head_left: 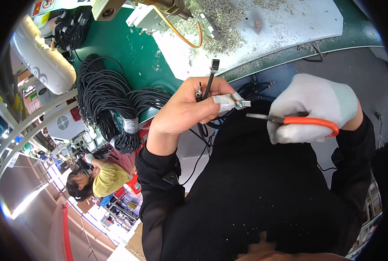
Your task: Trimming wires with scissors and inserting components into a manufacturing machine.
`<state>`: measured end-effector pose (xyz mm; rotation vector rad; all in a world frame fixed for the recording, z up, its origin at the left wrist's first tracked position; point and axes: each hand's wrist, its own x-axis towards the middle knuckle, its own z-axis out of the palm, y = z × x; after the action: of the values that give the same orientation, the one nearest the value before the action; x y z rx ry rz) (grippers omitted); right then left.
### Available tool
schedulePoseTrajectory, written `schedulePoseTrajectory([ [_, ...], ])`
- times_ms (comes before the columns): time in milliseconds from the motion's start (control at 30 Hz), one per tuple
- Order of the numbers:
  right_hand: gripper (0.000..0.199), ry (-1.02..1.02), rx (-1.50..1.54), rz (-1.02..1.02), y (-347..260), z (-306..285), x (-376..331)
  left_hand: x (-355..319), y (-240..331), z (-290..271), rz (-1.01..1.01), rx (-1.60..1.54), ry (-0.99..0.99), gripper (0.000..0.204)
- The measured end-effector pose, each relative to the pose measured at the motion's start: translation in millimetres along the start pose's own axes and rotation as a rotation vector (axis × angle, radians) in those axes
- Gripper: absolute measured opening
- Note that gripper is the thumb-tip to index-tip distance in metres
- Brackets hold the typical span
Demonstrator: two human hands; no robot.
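My left hand point(189, 106) is bare except for white tape round the thumb. It is closed on black cables, pinching one end by thumb and fingers. From that pinch a small metal plug point(246, 104) sticks out to the right, with thin coloured wires behind it. Another cable end with a dark connector point(214, 65) rises above the fingers. My right hand point(315, 104), in a white glove, grips scissors with orange handles point(311, 122). Their metal blades point(258, 116) point left, just below and right of the plug, apart from it. Most of the right fingers' tips are hidden.
A large bundle of black cables point(104, 95) lies on the green table point(115, 41) at the left. Metal scraps point(228, 28) cover the pale board point(289, 26) beneath a machine head point(174, 8). A person in yellow point(109, 178) works farther left.
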<state>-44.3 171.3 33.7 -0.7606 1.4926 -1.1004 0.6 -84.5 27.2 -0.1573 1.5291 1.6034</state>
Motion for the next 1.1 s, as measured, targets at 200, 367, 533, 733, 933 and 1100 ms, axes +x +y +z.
schedulePoseTrajectory([
  [200,0.021,0.65,-0.183,-0.264,9,33,13,5,4,5,-0.087,-0.159,-0.108,0.028],
  [367,0.022,0.796,-0.64,0.047,30,30,-8,23,-8,25,0.598,0.055,0.435,0.026],
  [533,0.017,1.051,-0.283,-0.221,3,26,-1,13,6,34,0.213,0.379,0.02,0.022],
  [733,0.017,0.861,-0.165,-0.27,5,24,10,7,2,47,0.367,0.054,0.267,0.022],
  [933,0.014,0.791,0.162,-0.126,-2,31,11,13,-16,51,0.657,0.295,0.402,0.017],
  [1100,0.017,1.097,-0.282,-0.35,10,49,18,16,-18,56,0.741,0.065,0.414,0.016],
])
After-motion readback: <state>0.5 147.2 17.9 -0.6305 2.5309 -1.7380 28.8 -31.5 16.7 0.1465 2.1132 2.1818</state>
